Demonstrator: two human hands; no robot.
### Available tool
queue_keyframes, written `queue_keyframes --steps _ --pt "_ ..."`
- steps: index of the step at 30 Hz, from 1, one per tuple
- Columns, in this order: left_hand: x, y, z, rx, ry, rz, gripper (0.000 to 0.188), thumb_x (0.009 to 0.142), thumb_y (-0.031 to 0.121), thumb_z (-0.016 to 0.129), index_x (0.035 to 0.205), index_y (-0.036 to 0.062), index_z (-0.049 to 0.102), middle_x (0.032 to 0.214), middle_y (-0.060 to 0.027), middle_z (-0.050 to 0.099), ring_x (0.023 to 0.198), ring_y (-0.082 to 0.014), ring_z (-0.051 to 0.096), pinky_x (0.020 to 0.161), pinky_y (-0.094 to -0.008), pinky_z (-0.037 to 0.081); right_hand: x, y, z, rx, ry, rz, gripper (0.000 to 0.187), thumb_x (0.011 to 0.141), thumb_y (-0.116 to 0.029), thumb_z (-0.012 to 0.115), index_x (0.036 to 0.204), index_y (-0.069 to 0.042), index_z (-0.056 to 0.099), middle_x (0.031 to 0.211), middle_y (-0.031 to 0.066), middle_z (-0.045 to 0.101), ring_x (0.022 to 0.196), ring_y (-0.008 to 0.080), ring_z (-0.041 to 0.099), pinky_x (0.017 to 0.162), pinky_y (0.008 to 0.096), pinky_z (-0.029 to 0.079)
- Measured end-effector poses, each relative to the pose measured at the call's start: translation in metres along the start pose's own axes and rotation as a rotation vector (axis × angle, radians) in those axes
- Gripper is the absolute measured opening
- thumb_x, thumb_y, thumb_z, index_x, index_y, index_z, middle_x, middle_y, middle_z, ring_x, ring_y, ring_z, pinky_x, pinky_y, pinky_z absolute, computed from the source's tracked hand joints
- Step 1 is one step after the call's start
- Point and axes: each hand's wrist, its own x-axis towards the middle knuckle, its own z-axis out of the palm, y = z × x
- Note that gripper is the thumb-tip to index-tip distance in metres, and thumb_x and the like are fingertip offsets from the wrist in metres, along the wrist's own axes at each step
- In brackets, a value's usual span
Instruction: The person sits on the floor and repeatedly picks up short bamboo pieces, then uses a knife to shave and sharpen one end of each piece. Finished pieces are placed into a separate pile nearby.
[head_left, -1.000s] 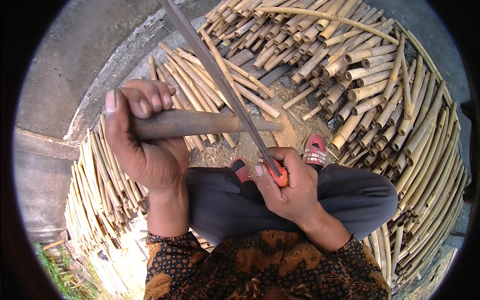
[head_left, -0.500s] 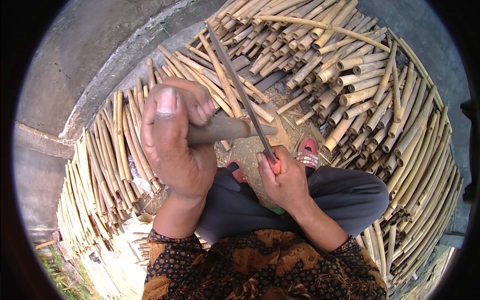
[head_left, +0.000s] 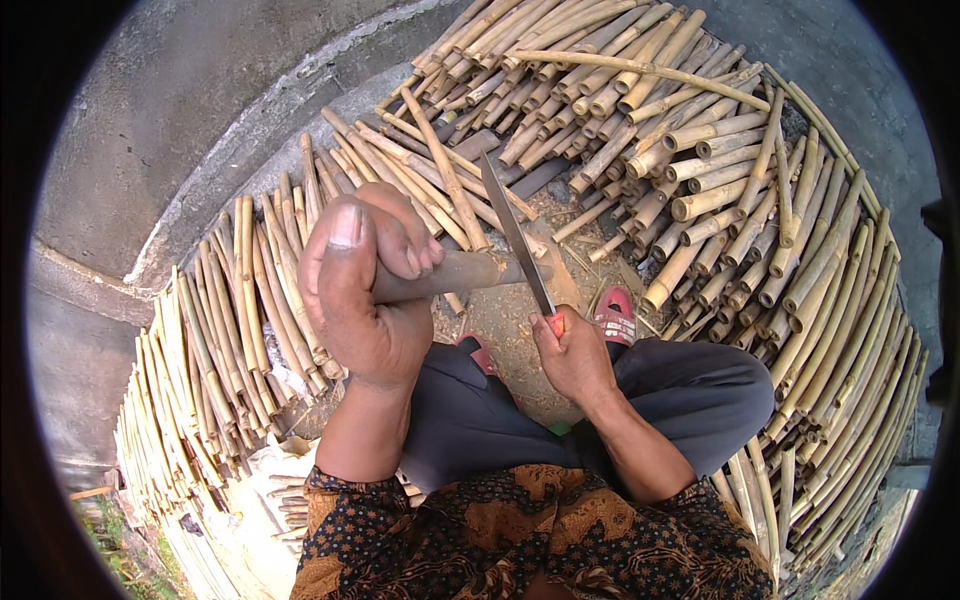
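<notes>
A short grey-brown bamboo pole point(head_left: 455, 274) lies across the middle of the view, with its right end resting over the ground between my knees. My left hand point(head_left: 362, 285) wraps round its left part, thumb on top. In my right hand point(head_left: 577, 352) is a long-bladed knife point(head_left: 518, 232), gripped by its orange-red handle. The blade slants up and to the left, crossing the bamboo close to the right end. Whether the edge touches the wood or just passes in front of it, I cannot tell.
Many cut bamboo poles point(head_left: 690, 170) are stacked high at the back and right. More poles point(head_left: 225, 310) lean along the left side, by a grey concrete wall point(head_left: 180, 120). Shavings litter the ground by my red sandals point(head_left: 614, 312).
The knife has swung lower, and its tip has come down and to the right. My right hand has shifted slightly right; the left hand and bamboo pole have dropped a little.
</notes>
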Motion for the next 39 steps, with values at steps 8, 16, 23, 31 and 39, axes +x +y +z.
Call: queue_keyframes --steps 8,16,23,31,39 --pt "-0.002 -0.002 0.002 -0.073 -0.074 0.043 0.040 0.106 0.036 0.028 0.080 0.0101 0.044 0.061 -0.0058 0.047 0.061 -0.0141 0.043 0.066 -0.0273 0.044 -0.020 -0.018 -0.008 0.227 0.238 -0.492 0.023 0.097 -0.017 0.068 0.088 0.002 0.059 0.063 0.0111 0.061 0.058 0.0161 0.062 0.057 0.0323 0.048" --pt "0.001 -0.002 0.004 -0.049 -0.150 0.047 0.042 0.108 0.037 0.025 0.081 0.0103 0.045 0.057 -0.0076 0.050 0.054 -0.0150 0.044 0.069 -0.0285 0.043 -0.025 -0.022 -0.019 0.222 0.171 -0.371 0.016 0.095 -0.013 0.070 0.092 0.001 0.062 0.063 0.0085 0.060 0.057 0.0125 0.061 0.054 0.0297 0.047" --pt "0.002 -0.003 0.007 -0.002 -0.143 0.037 0.046 0.108 0.034 0.023 0.078 0.0085 0.047 0.058 -0.0104 0.055 0.055 -0.0161 0.047 0.070 -0.0315 0.043 -0.012 -0.020 -0.010 -0.024 0.046 -0.033 0.019 0.096 -0.015 0.069 0.090 0.001 0.062 0.060 0.0106 0.059 0.055 0.0187 0.062 0.054 0.0328 0.047" --pt "-0.001 -0.002 0.009 -0.051 -0.118 0.027 0.047 0.107 0.033 0.024 0.077 0.0069 0.048 0.059 -0.0114 0.052 0.058 -0.0170 0.047 0.063 -0.0297 0.045 -0.035 -0.007 -0.012 0.317 0.274 -0.515 0.018 0.096 -0.014 0.070 0.091 0.001 0.061 0.064 0.0108 0.059 0.058 0.0122 0.060 0.054 0.0277 0.045" --pt "-0.001 0.008 0.003 -0.068 0.167 -0.191 0.062 0.112 0.042 0.019 0.063 0.0127 0.046 0.068 -0.0058 0.044 0.068 -0.0190 0.045 0.095 -0.0435 0.041 -0.013 0.031 -0.002 0.108 0.027 0.116 0.032 0.099 -0.028 0.062 0.096 0.004 0.062 0.077 0.0244 0.067 0.071 0.0438 0.069 0.064 0.0488 0.052"
